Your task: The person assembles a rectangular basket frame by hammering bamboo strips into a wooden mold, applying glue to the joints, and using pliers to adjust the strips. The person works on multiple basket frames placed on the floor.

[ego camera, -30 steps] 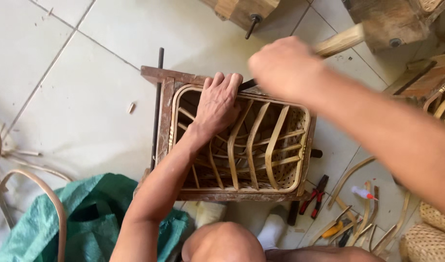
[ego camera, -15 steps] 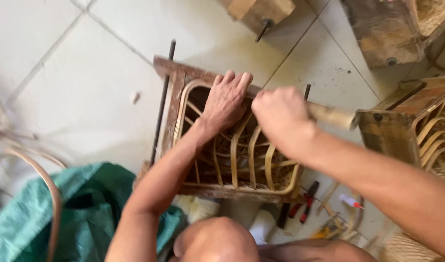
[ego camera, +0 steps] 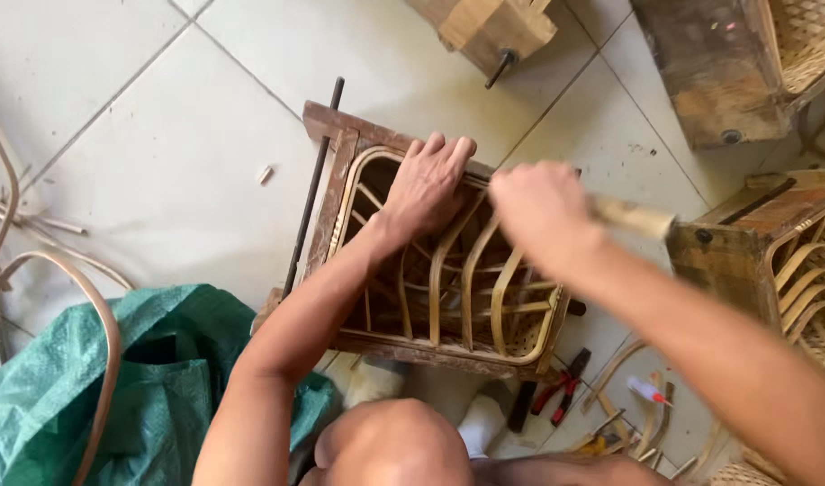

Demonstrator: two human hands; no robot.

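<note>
A rattan basket frame (ego camera: 484, 297) with curved cane ribs sits inside a brown wooden mould box (ego camera: 327, 135) on the tiled floor. My left hand (ego camera: 426, 184) lies flat on the far rim of the frame, fingers pointing away and pressing on the cane. My right hand (ego camera: 538, 207) is blurred and closed round the pale wooden handle (ego camera: 635, 217) of a tool, low over the same rim just right of my left hand. The tool's head is hidden behind my hand. My knee (ego camera: 390, 445) is at the bottom.
A green woven sack (ego camera: 61, 387) and loose cane loops (ego camera: 106, 333) lie at left. Red-handled pliers (ego camera: 561, 387) and small tools lie below the box. Another mould with a cane frame (ego camera: 790, 261) stands at right, with wooden blocks (ego camera: 493, 27) and a box (ego camera: 709, 72) at the top.
My right hand has swung the wooden-handled tool down from high at the upper right to the rim of the frame. My left hand has stayed on the far rim.
</note>
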